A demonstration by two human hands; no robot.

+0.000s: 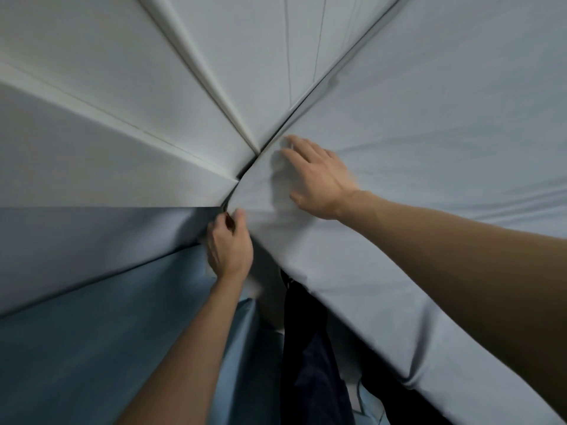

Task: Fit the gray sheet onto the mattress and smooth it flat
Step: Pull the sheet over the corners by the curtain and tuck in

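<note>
- While the gray sheet [429,148] already covers the mattress top, the left hand [228,243] pinches its edge at the mattress corner beside the padded headboard [107,133].
- Right hand [316,176] presses flat, fingers spread, just inside that corner.
- Corner-tucking step; next likely needs pulling the edge under.

A bedroom, most probably in a home; shown by a mattress [429,240] covered with a gray sheet [445,102], pushed into a corner; padded wall panels [107,133] in pale gray just beside it, like a headboard; blue fabric [92,332] lower down at the left.
</note>
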